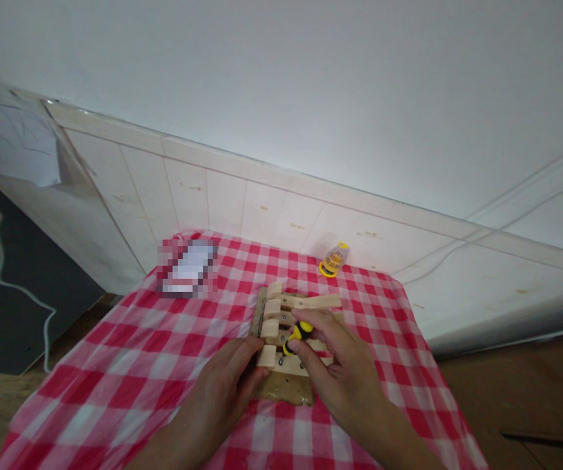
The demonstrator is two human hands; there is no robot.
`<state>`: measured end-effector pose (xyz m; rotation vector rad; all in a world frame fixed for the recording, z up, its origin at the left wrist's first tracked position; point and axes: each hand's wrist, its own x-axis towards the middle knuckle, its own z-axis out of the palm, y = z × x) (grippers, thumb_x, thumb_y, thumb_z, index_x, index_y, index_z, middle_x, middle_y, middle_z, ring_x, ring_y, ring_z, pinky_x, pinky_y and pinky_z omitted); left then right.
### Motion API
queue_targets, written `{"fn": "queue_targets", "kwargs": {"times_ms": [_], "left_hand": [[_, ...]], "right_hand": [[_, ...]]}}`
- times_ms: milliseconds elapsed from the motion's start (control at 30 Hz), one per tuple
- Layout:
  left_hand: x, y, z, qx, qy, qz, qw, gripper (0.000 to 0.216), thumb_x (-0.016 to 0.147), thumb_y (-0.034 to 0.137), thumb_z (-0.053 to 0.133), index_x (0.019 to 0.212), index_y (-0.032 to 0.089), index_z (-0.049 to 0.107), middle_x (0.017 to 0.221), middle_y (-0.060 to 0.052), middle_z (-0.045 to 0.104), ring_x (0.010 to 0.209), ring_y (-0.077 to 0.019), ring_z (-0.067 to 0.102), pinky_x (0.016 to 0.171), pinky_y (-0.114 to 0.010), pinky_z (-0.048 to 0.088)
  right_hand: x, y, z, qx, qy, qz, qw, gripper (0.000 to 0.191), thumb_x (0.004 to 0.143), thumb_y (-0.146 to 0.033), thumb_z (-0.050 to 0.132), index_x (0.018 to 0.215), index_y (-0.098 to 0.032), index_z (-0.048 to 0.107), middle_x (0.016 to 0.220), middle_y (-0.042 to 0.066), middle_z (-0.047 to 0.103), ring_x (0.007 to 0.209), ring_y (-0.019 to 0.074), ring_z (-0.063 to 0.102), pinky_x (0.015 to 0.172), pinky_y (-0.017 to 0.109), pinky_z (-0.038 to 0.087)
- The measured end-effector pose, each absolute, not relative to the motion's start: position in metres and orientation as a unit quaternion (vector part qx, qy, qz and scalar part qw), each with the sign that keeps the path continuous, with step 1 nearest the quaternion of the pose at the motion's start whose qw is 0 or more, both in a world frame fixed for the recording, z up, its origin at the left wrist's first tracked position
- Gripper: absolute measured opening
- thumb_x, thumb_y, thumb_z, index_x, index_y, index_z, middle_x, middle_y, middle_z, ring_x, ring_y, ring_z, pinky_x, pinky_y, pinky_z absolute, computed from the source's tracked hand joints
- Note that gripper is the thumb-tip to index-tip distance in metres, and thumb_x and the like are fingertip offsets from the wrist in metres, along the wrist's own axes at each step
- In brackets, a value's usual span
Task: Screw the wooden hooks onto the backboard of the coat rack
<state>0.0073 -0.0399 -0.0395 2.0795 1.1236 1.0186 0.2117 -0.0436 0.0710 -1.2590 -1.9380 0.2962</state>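
Observation:
My right hand point(342, 359) is closed around a small yellow-and-black screwdriver point(299, 334). The tool slants down to the left, with its tip at a screw point(281, 360) in the nearest pale wooden strip point(289, 367). My left hand point(229, 369) pinches the left end of that same strip between thumb and fingers. Under it lies a brown wooden board point(286, 388) that carries several pale strips with curved left ends and screws in them. Part of the strips on the right is hidden behind my right hand.
A clear case with yellow ends point(334, 260) stands at the back of the table near the panelled wall point(266, 209). A pixelated phone-like object point(190, 267) lies at the back left. A red-and-white checked cloth point(164, 365) covers the table. A white cable point(1, 261) hangs at the left.

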Motion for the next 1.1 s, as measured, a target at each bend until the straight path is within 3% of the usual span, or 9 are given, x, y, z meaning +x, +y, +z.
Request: {"fn": "queue_targets", "kwargs": {"times_ms": [267,433,667,867,1100], "left_hand": [[0.0065,-0.039,-0.0394,0.776,0.417,0.378,0.286,0.029,0.099,0.024,0.057,0.128,0.029,0.055,0.114,-0.006,0.073,0.1,-0.0216,0.072,0.085,-0.033,0.061],[0.0076,-0.0389,-0.0394,0.772,0.42,0.389,0.276,0.03,0.098,0.024,0.058,0.128,0.029,0.056,0.114,-0.005,0.073,0.1,-0.0211,0.073,0.085,-0.033,0.061],[0.0079,-0.0411,-0.0366,0.767,0.427,0.385,0.285,0.026,0.1,0.026,0.056,0.125,0.027,0.057,0.112,-0.008,0.073,0.098,-0.0233,0.073,0.085,-0.036,0.061],[0.0073,-0.0394,-0.0371,0.772,0.422,0.377,0.289,0.027,0.1,0.024,0.055,0.126,0.028,0.055,0.114,-0.007,0.073,0.101,-0.0227,0.072,0.085,-0.035,0.061],[0.0073,-0.0404,-0.0414,0.776,0.42,0.374,0.286,0.03,0.1,0.024,0.055,0.129,0.028,0.053,0.115,-0.007,0.072,0.1,-0.0224,0.072,0.085,-0.035,0.06]], "right_hand": [[0.2098,-0.0439,0.073,-0.461,-0.79,0.095,0.393,0.033,0.097,-0.017,0.065,0.128,-0.028,0.063,0.116,0.004,0.074,0.106,0.0174,0.072,0.094,0.027,0.06],[0.2103,-0.0494,0.0745,-0.479,-0.788,0.109,0.371,0.042,0.096,-0.012,0.059,0.136,-0.027,0.058,0.127,0.006,0.072,0.119,0.02,0.069,0.104,0.034,0.057],[0.2109,-0.0454,0.0723,-0.491,-0.78,0.096,0.376,0.039,0.095,-0.014,0.061,0.132,-0.027,0.06,0.116,0.007,0.077,0.105,0.022,0.075,0.092,0.036,0.063],[0.2085,-0.0425,0.0733,-0.463,-0.789,0.098,0.393,0.033,0.098,-0.015,0.062,0.129,-0.028,0.063,0.114,0.005,0.076,0.105,0.019,0.074,0.092,0.03,0.063],[0.2099,-0.047,0.0748,-0.48,-0.784,0.107,0.378,0.04,0.096,-0.013,0.057,0.134,-0.026,0.059,0.125,0.008,0.073,0.116,0.0215,0.071,0.1,0.037,0.06]]}}
